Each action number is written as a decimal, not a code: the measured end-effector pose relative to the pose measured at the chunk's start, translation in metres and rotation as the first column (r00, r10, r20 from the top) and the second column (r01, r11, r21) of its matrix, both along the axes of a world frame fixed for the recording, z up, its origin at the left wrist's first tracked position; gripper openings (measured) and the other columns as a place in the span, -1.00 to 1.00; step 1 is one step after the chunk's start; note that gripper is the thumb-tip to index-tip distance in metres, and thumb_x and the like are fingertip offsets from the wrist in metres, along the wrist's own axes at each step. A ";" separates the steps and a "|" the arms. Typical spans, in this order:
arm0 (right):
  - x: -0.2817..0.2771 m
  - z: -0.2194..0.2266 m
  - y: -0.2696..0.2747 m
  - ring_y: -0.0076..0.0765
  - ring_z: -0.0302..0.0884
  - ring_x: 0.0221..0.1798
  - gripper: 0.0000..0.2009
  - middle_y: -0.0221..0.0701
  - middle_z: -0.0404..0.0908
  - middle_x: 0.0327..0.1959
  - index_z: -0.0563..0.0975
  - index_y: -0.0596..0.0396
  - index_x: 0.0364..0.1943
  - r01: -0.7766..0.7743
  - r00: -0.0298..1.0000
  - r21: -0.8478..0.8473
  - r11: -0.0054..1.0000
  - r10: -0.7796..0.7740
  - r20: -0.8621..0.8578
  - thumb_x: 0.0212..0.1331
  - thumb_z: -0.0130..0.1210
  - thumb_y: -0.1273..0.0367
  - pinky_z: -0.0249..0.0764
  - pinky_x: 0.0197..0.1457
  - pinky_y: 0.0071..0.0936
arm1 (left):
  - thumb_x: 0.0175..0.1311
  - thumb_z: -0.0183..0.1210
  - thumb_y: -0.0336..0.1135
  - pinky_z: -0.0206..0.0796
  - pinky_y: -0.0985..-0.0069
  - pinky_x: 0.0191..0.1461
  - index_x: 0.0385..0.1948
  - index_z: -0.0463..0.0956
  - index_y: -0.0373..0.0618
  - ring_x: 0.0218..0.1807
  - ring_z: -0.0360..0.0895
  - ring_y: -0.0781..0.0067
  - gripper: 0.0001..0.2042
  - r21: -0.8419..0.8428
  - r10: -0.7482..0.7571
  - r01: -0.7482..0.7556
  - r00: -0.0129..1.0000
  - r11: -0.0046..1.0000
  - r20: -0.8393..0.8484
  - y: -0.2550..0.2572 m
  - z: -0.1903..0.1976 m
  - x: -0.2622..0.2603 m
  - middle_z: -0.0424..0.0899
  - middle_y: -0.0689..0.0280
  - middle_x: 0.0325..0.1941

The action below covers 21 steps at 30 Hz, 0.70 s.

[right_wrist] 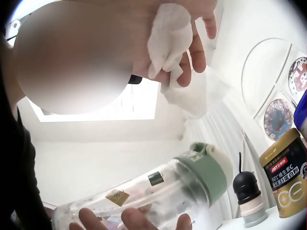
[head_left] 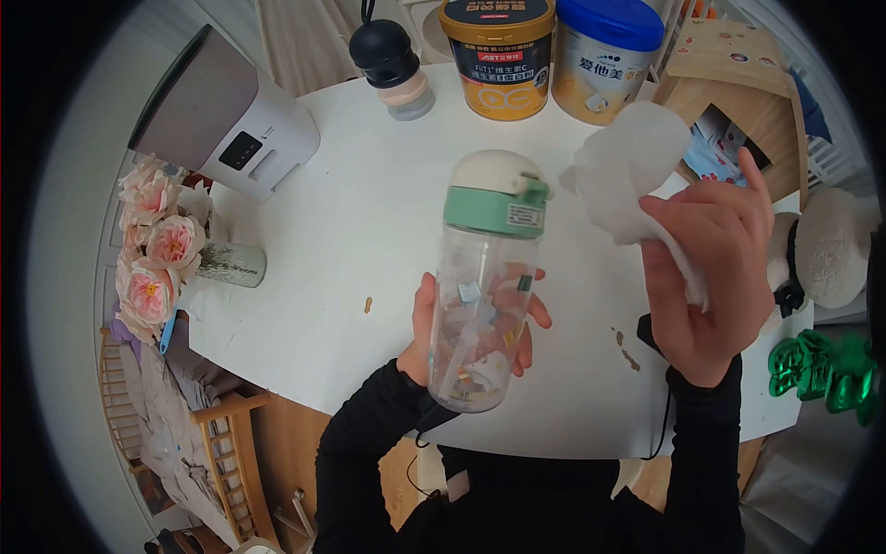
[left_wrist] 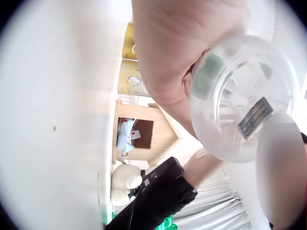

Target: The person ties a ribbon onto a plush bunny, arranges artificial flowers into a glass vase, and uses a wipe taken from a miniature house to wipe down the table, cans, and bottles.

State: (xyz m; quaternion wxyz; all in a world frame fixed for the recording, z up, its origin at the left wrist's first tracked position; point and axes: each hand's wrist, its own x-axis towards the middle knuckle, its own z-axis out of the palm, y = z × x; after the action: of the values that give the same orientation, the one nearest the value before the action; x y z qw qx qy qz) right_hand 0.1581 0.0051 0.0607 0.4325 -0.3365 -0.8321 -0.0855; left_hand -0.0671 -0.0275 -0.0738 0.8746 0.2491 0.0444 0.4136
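A clear bottle (head_left: pixel 482 305) with a green and cream lid is held up over the white table by the left hand (head_left: pixel 420 323), whose fingers curl round its body from behind. In the left wrist view the bottle's round base (left_wrist: pixel 244 100) faces the camera, with a small label on it. The right hand (head_left: pixel 711 268) pinches a crumpled white cloth or tissue (head_left: pixel 637 166), to the right of the bottle and apart from it. The right wrist view has the cloth (right_wrist: pixel 170 40) lying against the palm and fingers, above the bottle (right_wrist: pixel 144 191).
Along the table's (head_left: pixel 369 203) back stand a black-topped shaker (head_left: pixel 383 51), a gold-lidded tub (head_left: pixel 498 74) and a blue-lidded tub (head_left: pixel 604 65). At left are a grey-white appliance (head_left: pixel 231 120) and a vase of flowers (head_left: pixel 231 263); at right, a wooden box (head_left: pixel 775 92) and a plush toy (head_left: pixel 831 249).
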 end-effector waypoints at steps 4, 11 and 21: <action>0.002 -0.004 0.004 -0.15 0.50 -0.18 -0.73 -0.30 0.61 -0.26 0.54 0.05 -0.40 -0.053 0.998 -0.073 0.996 0.055 0.022 -0.32 0.25 0.54 0.23 0.28 0.11 | -0.12 -0.16 0.67 0.49 0.32 -0.39 0.29 0.08 -0.25 -0.40 0.62 0.07 0.13 -0.011 0.006 -0.006 0.999 1.000 0.033 0.002 -0.005 -0.004 0.47 -0.09 -0.03; -0.016 -0.015 0.008 0.09 0.39 0.17 -0.64 -0.18 0.51 0.10 0.33 0.04 -0.56 -0.203 0.978 -0.118 0.972 0.206 0.018 -0.45 0.33 0.52 0.28 0.25 0.07 | 0.01 -0.16 0.48 0.41 0.07 -0.01 0.32 0.08 -0.17 -0.11 0.54 -0.02 -0.04 -0.090 0.093 -0.145 0.899 0.985 -0.428 -0.014 0.026 0.007 0.46 0.02 0.02; -0.024 -0.035 0.015 -0.17 0.49 -0.30 -0.71 -0.35 0.49 -0.39 0.41 0.06 -0.44 -0.162 0.987 -0.121 0.979 0.160 -0.023 -0.18 0.35 0.47 0.46 -0.13 -0.23 | -0.04 0.30 0.20 0.19 -0.01 0.32 0.45 -0.32 -0.01 0.32 0.24 0.09 0.12 -0.022 0.076 -0.090 0.929 0.996 -0.362 -0.012 0.020 0.002 0.02 0.11 0.43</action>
State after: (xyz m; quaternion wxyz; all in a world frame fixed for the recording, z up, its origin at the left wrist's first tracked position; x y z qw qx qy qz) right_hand 0.1336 0.0203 0.0261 0.4222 -0.2945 -0.8573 0.0032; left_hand -0.0647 -0.0399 -0.0542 0.8380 0.3018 0.2223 0.3964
